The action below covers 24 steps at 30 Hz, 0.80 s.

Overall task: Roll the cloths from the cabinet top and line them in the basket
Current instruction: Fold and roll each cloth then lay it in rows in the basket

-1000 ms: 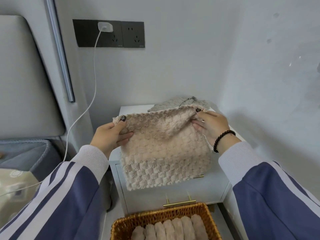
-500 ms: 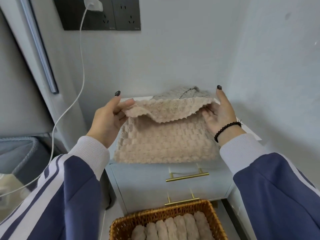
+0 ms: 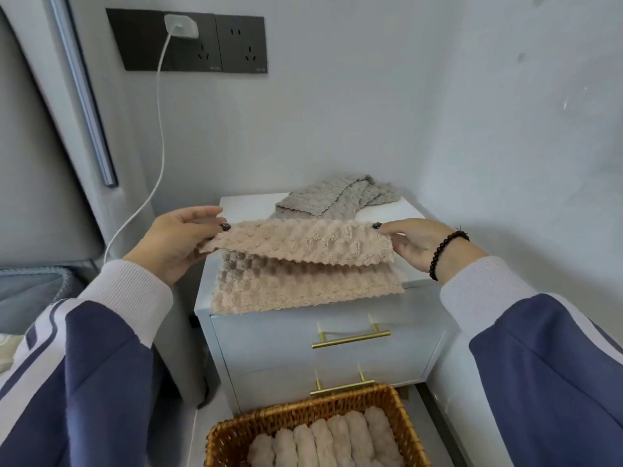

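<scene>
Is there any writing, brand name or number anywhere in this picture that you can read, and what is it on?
No text is legible.
Socket panel: tiny pale marks at the lower corners of its plates, too small and blurred to read.
White charger plug, beige cloth, grey cloth, wicker basket, cabinet: no lettering visible.

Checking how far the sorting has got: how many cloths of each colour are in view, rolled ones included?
Beige cloth being folded on the cabinet: 1
Grey cloth at the back: 1
Beige rolled cloths in the basket: 7 visible
Total: 9
</scene>
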Each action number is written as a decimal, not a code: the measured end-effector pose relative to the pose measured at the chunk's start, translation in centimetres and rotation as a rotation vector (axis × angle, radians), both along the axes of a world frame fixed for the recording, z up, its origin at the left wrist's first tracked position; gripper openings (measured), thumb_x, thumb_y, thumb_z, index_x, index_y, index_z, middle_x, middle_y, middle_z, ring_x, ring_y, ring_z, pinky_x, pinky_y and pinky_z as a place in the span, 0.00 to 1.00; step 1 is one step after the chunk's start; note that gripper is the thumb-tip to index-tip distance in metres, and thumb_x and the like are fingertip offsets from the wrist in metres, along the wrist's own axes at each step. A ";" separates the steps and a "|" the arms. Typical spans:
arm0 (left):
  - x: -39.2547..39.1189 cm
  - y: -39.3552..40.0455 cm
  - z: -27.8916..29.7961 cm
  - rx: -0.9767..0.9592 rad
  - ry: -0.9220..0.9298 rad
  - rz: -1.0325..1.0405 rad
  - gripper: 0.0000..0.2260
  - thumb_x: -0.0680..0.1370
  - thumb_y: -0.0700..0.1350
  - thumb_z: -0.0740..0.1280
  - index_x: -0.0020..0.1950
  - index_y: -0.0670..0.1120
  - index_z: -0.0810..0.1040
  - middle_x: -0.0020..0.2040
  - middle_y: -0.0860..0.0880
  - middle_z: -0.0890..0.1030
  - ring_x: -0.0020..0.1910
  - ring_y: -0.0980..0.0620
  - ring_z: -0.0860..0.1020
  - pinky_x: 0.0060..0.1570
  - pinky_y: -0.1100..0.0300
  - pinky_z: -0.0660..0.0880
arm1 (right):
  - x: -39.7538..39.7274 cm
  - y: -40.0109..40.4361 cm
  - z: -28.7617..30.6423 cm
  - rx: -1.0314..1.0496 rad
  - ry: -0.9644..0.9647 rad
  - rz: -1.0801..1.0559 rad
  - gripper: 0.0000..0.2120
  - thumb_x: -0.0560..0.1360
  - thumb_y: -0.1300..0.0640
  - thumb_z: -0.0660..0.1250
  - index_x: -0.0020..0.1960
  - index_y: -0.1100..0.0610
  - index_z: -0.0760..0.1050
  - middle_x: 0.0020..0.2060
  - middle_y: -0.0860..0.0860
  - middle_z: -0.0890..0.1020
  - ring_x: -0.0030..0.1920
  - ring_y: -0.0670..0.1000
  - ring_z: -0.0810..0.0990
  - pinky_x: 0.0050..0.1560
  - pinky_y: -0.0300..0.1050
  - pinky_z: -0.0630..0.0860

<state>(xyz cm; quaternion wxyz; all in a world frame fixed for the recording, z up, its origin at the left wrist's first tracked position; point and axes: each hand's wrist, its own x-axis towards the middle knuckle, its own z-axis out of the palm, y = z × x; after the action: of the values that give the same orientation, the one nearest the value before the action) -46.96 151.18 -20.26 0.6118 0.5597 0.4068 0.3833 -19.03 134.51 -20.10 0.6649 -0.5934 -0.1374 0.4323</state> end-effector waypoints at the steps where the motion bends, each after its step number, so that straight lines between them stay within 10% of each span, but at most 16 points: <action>1: -0.2 -0.1 0.2 -0.002 0.045 -0.044 0.12 0.76 0.31 0.67 0.57 0.43 0.79 0.53 0.45 0.83 0.39 0.54 0.80 0.31 0.67 0.79 | 0.0 -0.3 -0.1 -0.049 -0.024 0.015 0.06 0.76 0.73 0.62 0.43 0.65 0.73 0.39 0.57 0.78 0.36 0.49 0.79 0.31 0.35 0.78; 5: -0.7 -0.6 -0.4 0.034 0.307 -0.210 0.17 0.75 0.30 0.68 0.59 0.46 0.79 0.54 0.45 0.82 0.32 0.57 0.79 0.24 0.69 0.73 | 0.2 -0.8 -1.2 -0.270 -0.340 -0.042 0.10 0.72 0.71 0.67 0.38 0.58 0.75 0.38 0.55 0.79 0.38 0.51 0.78 0.26 0.41 0.77; 11: -1.0 -1.2 -1.4 0.109 0.419 -0.336 0.21 0.71 0.32 0.73 0.59 0.52 0.80 0.58 0.52 0.81 0.47 0.52 0.80 0.36 0.65 0.78 | 0.1 -1.6 -3.2 -0.380 -0.838 0.073 0.08 0.74 0.66 0.66 0.41 0.55 0.77 0.34 0.49 0.77 0.29 0.46 0.71 0.24 0.33 0.68; 19: -1.1 -1.2 -1.2 0.219 0.529 -0.380 0.25 0.67 0.36 0.78 0.57 0.59 0.79 0.65 0.51 0.76 0.62 0.49 0.75 0.45 0.59 0.79 | 1.2 -1.9 -3.5 -0.280 -0.802 0.186 0.10 0.73 0.69 0.67 0.40 0.55 0.77 0.38 0.54 0.80 0.39 0.51 0.77 0.46 0.48 0.77; 24: -1.1 -1.3 -1.3 0.252 0.588 -0.371 0.26 0.66 0.35 0.78 0.56 0.59 0.79 0.67 0.52 0.74 0.63 0.43 0.75 0.47 0.56 0.80 | 1.2 -2.3 -3.3 -0.252 -0.791 0.228 0.08 0.73 0.69 0.68 0.41 0.57 0.77 0.34 0.51 0.77 0.33 0.47 0.75 0.32 0.36 0.73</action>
<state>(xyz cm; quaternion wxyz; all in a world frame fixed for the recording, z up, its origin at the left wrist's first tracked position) -48.08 149.92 -21.60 0.4541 0.7812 0.4063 0.1359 -17.86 132.24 -23.38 0.4314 -0.7710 -0.3925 0.2558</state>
